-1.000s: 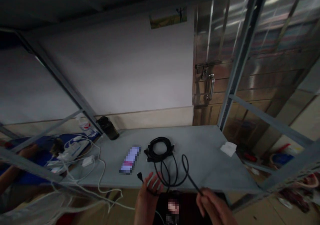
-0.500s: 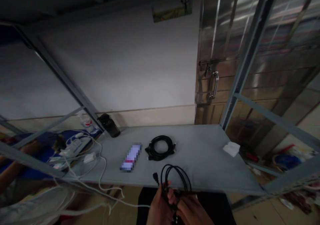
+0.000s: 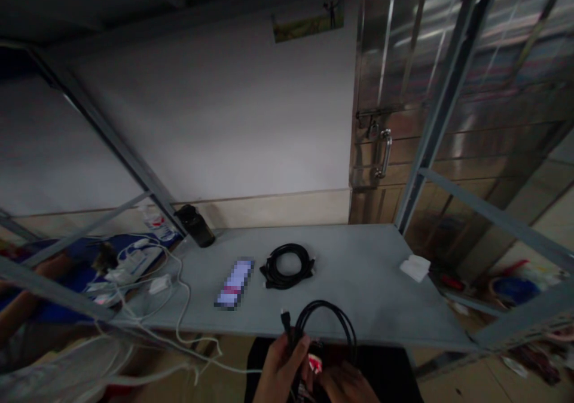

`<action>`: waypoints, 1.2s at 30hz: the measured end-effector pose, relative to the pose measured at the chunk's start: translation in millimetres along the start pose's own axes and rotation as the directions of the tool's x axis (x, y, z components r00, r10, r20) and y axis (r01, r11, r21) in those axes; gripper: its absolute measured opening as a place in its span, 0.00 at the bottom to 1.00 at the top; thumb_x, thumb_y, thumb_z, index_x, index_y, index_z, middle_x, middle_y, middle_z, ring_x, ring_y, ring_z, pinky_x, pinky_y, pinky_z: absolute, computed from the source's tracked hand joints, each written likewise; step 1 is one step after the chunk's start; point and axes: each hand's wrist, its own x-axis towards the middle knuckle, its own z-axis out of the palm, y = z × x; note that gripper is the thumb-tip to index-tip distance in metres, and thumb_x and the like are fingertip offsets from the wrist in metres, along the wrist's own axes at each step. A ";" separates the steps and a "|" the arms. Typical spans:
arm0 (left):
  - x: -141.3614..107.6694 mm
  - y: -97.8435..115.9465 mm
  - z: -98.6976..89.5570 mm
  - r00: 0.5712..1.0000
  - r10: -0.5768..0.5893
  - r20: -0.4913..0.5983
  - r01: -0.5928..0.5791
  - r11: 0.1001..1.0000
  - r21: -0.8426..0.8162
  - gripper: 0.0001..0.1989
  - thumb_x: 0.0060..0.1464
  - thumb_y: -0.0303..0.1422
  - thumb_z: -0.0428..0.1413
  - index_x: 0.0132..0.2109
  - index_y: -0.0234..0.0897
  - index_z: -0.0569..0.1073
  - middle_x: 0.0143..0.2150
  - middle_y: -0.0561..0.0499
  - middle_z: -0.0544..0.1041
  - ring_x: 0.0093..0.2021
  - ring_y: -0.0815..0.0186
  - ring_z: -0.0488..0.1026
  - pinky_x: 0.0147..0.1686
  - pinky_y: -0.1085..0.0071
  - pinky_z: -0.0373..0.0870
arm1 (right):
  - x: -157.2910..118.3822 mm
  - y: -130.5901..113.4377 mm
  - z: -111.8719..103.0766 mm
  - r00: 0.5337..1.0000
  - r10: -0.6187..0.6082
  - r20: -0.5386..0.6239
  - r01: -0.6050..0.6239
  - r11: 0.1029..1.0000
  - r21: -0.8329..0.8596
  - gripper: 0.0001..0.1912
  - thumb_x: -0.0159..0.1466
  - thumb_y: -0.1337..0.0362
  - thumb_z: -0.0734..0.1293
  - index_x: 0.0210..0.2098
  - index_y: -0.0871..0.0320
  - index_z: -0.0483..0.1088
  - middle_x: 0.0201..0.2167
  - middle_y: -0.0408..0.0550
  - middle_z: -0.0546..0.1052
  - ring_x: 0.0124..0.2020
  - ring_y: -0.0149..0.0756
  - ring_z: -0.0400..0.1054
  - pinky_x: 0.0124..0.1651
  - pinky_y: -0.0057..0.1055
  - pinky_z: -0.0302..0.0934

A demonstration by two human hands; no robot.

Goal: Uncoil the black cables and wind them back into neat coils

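Note:
A looped black cable [image 3: 329,304] arches up above my hands at the front edge of the grey table. Its strands run into my left hand [image 3: 280,364], which is closed round them with the thumb on top. One plug [image 3: 286,318] of the cable sticks up past my left fingers. My right hand [image 3: 347,384] is closed low on the loop's right side, its fingertips partly hidden in shadow. Between the hands a small bright red patch [image 3: 315,364] shows; what it belongs to I cannot make out. A second coiled black cable [image 3: 274,278] lies on the table beyond them.
On the grey table [image 3: 359,283] lie a phone [image 3: 235,283] with its screen lit and a crumpled white paper [image 3: 416,268]. A dark bottle [image 3: 196,226] stands at the back left. White cords [image 3: 182,307] trail over the left end. Another person's arm [image 3: 27,298] is at far left.
My left hand has turned, its thumb now across the cable. My right hand has moved lower and slightly right, the loop has widened to the right, and the red patch has appeared.

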 end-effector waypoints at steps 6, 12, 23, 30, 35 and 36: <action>18.9 11.3 -21.4 0.948 0.291 -0.124 -0.231 0.905 0.358 0.29 0.57 0.57 0.67 0.53 0.39 0.79 0.36 0.46 0.85 0.35 0.56 0.82 0.37 0.64 0.78 | 27.1 7.7 -18.5 0.999 -0.045 0.024 0.047 0.993 -0.108 0.09 0.79 0.58 0.64 0.50 0.55 0.73 0.37 0.46 0.82 0.37 0.42 0.77 0.47 0.36 0.68; 76.7 27.5 -54.0 0.834 0.535 -0.138 -0.372 0.729 0.575 0.25 0.64 0.49 0.61 0.61 0.39 0.75 0.48 0.43 0.85 0.46 0.54 0.84 0.50 0.58 0.80 | 98.9 28.2 -23.1 0.962 0.028 0.273 0.016 0.987 -0.158 0.10 0.69 0.72 0.75 0.46 0.54 0.74 0.42 0.46 0.79 0.44 0.44 0.75 0.56 0.40 0.67; 219.2 1.6 -113.0 0.682 0.632 -0.367 -0.227 0.661 0.715 0.30 0.58 0.41 0.60 0.64 0.33 0.70 0.64 0.28 0.77 0.70 0.38 0.72 0.71 0.35 0.65 | 200.4 102.5 60.3 0.903 0.124 0.411 -0.055 0.983 -0.176 0.25 0.72 0.46 0.77 0.57 0.58 0.77 0.54 0.56 0.79 0.57 0.51 0.73 0.66 0.49 0.65; 228.5 -19.9 -104.6 0.672 0.658 -0.339 -0.210 0.608 0.766 0.39 0.58 0.37 0.63 0.73 0.33 0.64 0.68 0.30 0.72 0.74 0.41 0.68 0.74 0.39 0.63 | 201.2 117.2 76.9 0.854 0.128 0.504 -0.068 0.988 -0.137 0.29 0.72 0.39 0.74 0.52 0.60 0.78 0.47 0.59 0.83 0.55 0.56 0.74 0.65 0.54 0.64; 228.2 -23.9 -81.0 0.687 0.669 -0.283 -0.272 0.598 0.754 0.36 0.53 0.26 0.63 0.69 0.39 0.68 0.66 0.38 0.72 0.70 0.46 0.70 0.74 0.40 0.64 | 189.7 130.1 56.9 0.846 0.115 0.521 -0.055 0.990 -0.128 0.26 0.70 0.41 0.77 0.50 0.59 0.80 0.47 0.56 0.83 0.55 0.54 0.75 0.65 0.52 0.63; 227.8 -25.8 -72.1 0.692 0.670 -0.269 -0.291 0.600 0.745 0.34 0.53 0.25 0.62 0.68 0.39 0.69 0.66 0.38 0.72 0.70 0.47 0.70 0.73 0.41 0.65 | 184.9 134.3 48.9 0.846 0.116 0.520 -0.056 0.990 -0.131 0.26 0.70 0.41 0.77 0.50 0.59 0.80 0.47 0.56 0.83 0.55 0.54 0.75 0.65 0.51 0.63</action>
